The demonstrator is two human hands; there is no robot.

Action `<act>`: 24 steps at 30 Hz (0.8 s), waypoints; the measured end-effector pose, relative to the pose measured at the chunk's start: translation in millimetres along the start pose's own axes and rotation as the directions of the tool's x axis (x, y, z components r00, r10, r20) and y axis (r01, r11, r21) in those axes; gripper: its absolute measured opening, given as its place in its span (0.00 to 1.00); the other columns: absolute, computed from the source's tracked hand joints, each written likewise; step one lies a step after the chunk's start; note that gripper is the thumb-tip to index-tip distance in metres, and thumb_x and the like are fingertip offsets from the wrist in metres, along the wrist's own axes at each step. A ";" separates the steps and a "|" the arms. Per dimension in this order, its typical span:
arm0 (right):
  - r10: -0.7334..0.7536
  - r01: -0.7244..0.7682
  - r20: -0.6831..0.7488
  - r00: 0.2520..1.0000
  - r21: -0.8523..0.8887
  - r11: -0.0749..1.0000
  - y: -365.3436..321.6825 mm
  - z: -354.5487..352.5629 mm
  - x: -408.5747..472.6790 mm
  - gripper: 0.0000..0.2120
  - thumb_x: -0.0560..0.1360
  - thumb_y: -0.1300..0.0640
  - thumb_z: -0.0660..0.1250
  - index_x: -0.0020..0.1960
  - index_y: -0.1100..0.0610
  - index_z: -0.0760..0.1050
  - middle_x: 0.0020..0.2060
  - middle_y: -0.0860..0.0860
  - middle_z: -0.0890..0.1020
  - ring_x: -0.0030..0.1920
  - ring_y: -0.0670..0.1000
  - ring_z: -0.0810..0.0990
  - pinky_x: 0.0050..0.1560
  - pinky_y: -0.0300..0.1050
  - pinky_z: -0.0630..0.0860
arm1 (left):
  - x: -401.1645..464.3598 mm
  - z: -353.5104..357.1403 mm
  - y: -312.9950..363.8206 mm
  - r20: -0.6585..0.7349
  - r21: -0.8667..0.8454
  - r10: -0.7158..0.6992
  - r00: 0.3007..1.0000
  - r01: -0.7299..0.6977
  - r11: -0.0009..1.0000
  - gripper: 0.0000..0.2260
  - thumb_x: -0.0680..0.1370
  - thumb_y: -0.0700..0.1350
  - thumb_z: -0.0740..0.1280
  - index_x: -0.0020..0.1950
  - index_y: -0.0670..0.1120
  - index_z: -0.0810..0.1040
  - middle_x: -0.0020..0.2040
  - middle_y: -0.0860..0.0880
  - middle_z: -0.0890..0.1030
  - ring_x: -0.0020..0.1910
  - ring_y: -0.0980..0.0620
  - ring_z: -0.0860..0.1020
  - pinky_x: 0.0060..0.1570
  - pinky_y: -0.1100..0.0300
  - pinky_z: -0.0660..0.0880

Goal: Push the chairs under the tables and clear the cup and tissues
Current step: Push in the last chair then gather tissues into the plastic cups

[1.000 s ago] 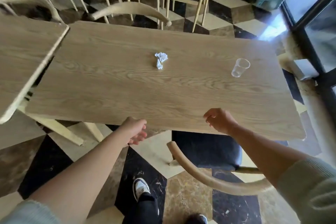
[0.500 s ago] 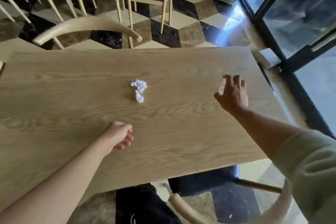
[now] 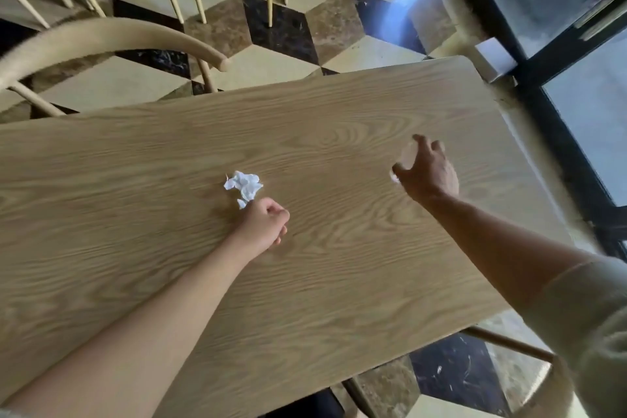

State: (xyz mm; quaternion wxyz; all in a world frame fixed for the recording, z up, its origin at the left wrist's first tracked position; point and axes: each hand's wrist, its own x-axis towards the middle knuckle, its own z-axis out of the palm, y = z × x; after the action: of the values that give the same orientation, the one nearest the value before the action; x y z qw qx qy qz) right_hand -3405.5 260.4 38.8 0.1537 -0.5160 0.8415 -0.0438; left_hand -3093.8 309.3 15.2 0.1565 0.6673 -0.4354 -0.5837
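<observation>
Both arms are being held out over the wooden worktop (image 3: 339, 265). The left hand (image 3: 263, 224) is being kept loosely curled, just beside the crumpled white tissue (image 3: 245, 185). The right hand (image 3: 429, 171) is being curved around the clear cup (image 3: 405, 156), largely hidden; contact cannot be told. A chair (image 3: 112, 36) is being shown at the far edge, another at the near right.

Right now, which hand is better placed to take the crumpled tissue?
Left. The left hand sits right beside the tissue, while the right hand is off at the cup.
</observation>
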 end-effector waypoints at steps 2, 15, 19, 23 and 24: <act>-0.139 0.137 0.031 0.990 0.057 0.989 -38.2 10.1 -31.5 0.36 0.71 0.42 0.74 0.75 0.49 0.66 0.67 0.55 0.76 0.57 0.62 0.81 0.47 0.52 0.75 | -1.2 -6.8 -0.7 -0.029 0.072 0.153 0.988 -0.151 0.986 0.05 0.78 0.39 0.71 0.52 0.44 0.76 0.43 0.44 0.80 0.34 0.49 0.76 0.37 0.58 0.73; -0.534 0.437 0.276 0.799 0.344 0.831 -221.0 70.4 -158.4 0.29 0.76 0.30 0.58 0.72 0.43 0.70 0.65 0.48 0.77 0.55 0.49 0.80 0.50 0.51 0.78 | -43.4 -116.4 -76.4 -0.180 0.064 0.352 0.919 -0.346 0.936 0.21 0.70 0.53 0.80 0.59 0.56 0.77 0.48 0.57 0.82 0.48 0.54 0.83 0.49 0.56 0.78; -0.481 0.501 0.398 0.781 0.058 0.863 -225.6 88.8 -125.0 0.36 0.70 0.52 0.74 0.75 0.41 0.65 0.68 0.53 0.65 0.61 0.57 0.76 0.53 0.57 0.81 | -57.5 -147.0 -118.7 -0.293 0.152 0.264 0.919 -0.228 0.962 0.23 0.71 0.51 0.80 0.63 0.50 0.77 0.45 0.54 0.79 0.41 0.58 0.77 0.40 0.62 0.72; -0.566 0.599 0.399 0.721 0.052 0.799 -235.5 107.4 -127.8 0.17 0.73 0.64 0.71 0.61 0.57 0.77 0.59 0.59 0.74 0.56 0.63 0.78 0.49 0.49 0.77 | -76.5 -169.7 -147.4 -0.366 0.138 0.195 0.910 -0.154 0.978 0.24 0.73 0.51 0.79 0.65 0.48 0.76 0.45 0.52 0.81 0.43 0.53 0.80 0.43 0.59 0.74; -0.567 0.588 0.386 0.728 0.075 0.806 -237.8 108.6 -132.9 0.13 0.73 0.64 0.70 0.57 0.58 0.80 0.55 0.58 0.79 0.53 0.62 0.80 0.48 0.49 0.77 | -80.3 -170.9 -152.5 -0.380 0.140 0.186 0.906 -0.142 0.980 0.24 0.73 0.51 0.78 0.65 0.47 0.76 0.45 0.51 0.81 0.42 0.52 0.80 0.43 0.59 0.74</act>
State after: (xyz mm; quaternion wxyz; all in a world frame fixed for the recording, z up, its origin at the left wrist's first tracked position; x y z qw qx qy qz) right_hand -3113.3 276.6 19.4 0.2831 -0.7536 0.5921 0.0360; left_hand -2871.8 406.7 3.5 0.2521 0.7388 -0.4812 -0.3988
